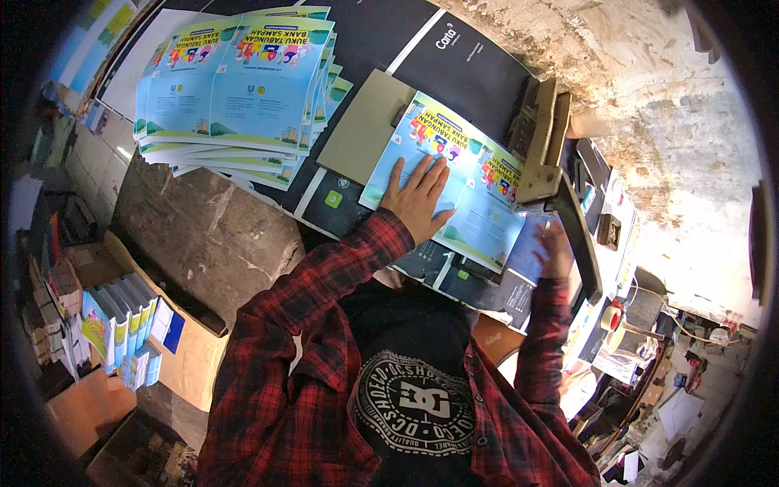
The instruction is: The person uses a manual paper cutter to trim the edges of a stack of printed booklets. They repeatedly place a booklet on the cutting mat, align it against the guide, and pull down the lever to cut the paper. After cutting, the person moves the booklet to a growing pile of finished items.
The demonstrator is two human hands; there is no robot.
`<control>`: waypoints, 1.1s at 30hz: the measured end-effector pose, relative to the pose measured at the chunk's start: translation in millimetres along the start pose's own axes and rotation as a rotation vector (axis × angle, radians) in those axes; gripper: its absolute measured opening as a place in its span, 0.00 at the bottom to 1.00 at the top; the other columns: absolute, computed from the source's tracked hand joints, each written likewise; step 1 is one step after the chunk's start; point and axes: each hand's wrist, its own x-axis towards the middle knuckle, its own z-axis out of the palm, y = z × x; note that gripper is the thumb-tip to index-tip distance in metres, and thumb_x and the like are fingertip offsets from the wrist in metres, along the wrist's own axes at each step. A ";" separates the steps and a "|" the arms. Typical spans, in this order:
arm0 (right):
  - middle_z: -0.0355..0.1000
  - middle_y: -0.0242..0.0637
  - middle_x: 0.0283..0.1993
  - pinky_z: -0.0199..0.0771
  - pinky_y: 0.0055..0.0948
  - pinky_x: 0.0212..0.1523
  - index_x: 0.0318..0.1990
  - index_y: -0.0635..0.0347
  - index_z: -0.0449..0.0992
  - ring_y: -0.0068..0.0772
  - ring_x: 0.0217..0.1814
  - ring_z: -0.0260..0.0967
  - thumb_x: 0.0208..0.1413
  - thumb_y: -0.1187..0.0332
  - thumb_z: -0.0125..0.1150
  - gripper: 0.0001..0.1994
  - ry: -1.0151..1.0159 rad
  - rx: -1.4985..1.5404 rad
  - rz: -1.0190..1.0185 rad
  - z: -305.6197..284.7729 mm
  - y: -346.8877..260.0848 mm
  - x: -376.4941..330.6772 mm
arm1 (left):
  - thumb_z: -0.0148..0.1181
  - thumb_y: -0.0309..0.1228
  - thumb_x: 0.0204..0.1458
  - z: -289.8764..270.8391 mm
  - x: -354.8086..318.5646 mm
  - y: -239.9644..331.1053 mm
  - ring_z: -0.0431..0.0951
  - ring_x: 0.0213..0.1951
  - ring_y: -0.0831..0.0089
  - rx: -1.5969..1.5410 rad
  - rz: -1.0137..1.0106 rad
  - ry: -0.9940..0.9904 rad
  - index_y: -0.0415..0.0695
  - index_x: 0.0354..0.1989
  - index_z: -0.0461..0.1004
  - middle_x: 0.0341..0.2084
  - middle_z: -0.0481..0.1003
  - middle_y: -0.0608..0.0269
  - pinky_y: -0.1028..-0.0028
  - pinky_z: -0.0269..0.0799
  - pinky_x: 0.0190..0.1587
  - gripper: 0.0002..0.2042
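My left hand (418, 195) lies flat with spread fingers on a printed blue-and-yellow cover sheet (472, 213). The sheet shows two side-by-side cover designs and rests on a grey metal plate (357, 134). Its right end reaches under the head of a metal bench device (542, 183), perhaps a heavy stapler or cutter, with a long dark lever (580, 243). My right hand (554, 250) is beside that lever, smeared by motion. Whether it touches the lever or holds anything cannot be made out.
At the far left, a tall stack of matching printed sheets (260, 89) lies on the black tabletop (365, 36). Lower left, a cardboard box (191, 357) stands near bundled booklets (122, 325). Tape (610, 316) sits on the right among clutter. A stained wall (633, 57) rises behind.
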 end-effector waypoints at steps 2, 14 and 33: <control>0.67 0.39 0.65 0.64 0.41 0.57 0.72 0.49 0.55 0.33 0.65 0.63 0.64 0.43 0.46 0.34 0.010 -0.070 -0.312 -66.0 -8.1 10.5 | 0.45 0.56 0.60 1.8 8.8 2.6 0.49 0.72 0.63 -0.018 0.042 -0.009 0.42 0.68 0.59 0.71 0.53 0.60 0.43 0.34 0.70 0.35; 0.44 0.68 0.72 0.50 0.48 0.71 0.69 0.78 0.48 0.66 0.74 0.47 0.57 0.53 0.64 0.44 0.033 -0.922 -0.794 73.7 -92.4 -102.5 | 0.47 0.54 0.59 -3.1 1.2 -2.4 0.47 0.73 0.61 -0.020 0.012 -0.055 0.42 0.70 0.56 0.72 0.51 0.60 0.42 0.34 0.70 0.36; 0.64 0.48 0.67 0.68 0.32 0.59 0.67 0.63 0.62 0.42 0.62 0.68 0.60 0.64 0.56 0.28 -0.356 0.102 -0.401 -31.2 -121.6 -13.7 | 0.52 0.54 0.58 -13.0 13.6 -12.0 0.55 0.69 0.56 -0.129 -0.101 0.023 0.41 0.64 0.62 0.66 0.58 0.52 0.44 0.49 0.66 0.33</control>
